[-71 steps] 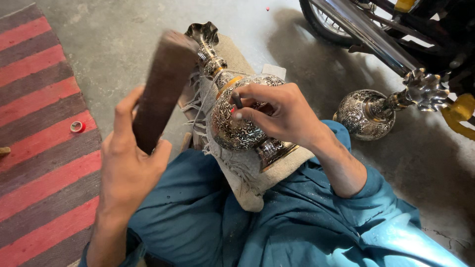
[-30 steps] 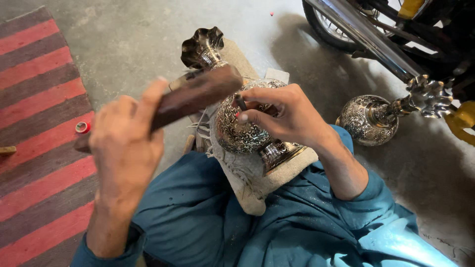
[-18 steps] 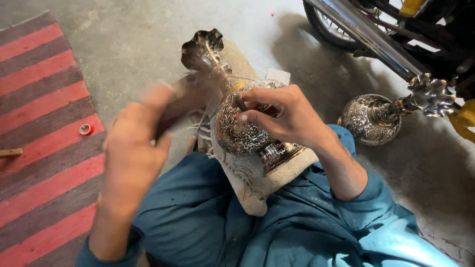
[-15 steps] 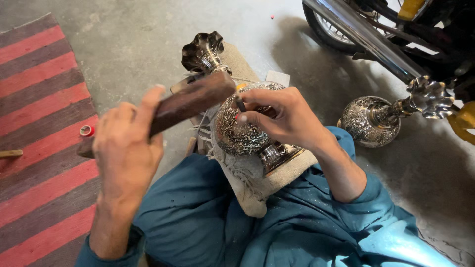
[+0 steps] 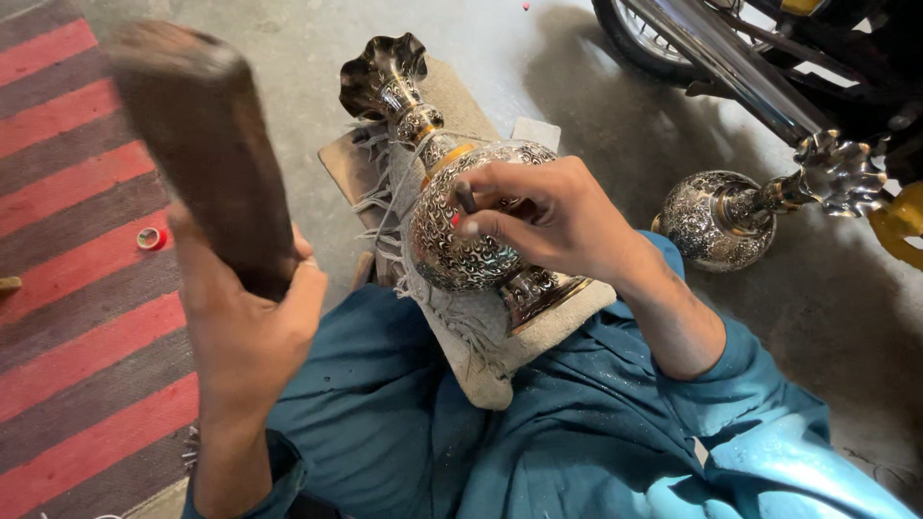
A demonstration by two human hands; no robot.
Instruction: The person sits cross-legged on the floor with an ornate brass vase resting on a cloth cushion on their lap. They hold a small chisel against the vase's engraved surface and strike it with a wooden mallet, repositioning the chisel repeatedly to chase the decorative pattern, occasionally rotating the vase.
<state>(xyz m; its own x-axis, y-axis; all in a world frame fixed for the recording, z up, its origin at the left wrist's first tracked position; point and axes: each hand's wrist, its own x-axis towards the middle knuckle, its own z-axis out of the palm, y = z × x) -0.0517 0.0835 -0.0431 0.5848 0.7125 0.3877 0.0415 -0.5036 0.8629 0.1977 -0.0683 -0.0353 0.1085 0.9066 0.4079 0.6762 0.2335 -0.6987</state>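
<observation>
Vase (image 5: 461, 231), engraved metal, lies on a cloth pad (image 5: 538, 322) under our right hand (image 5: 558, 216), whose grip pinches a small punch (image 5: 465, 198). Left hand (image 5: 245, 322) clenches the raised wooden mallet (image 5: 197, 144); we judge square, light blows best.

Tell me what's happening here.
A person sits on the floor with an engraved metal vase lying on a cloth pad across the lap. The right hand holds a small chisel against the vase's belly. The left hand grips a dark wooden mallet, raised above the work. A second vase lies on the concrete beside a motorcycle, and a red striped mat is on the left.
</observation>
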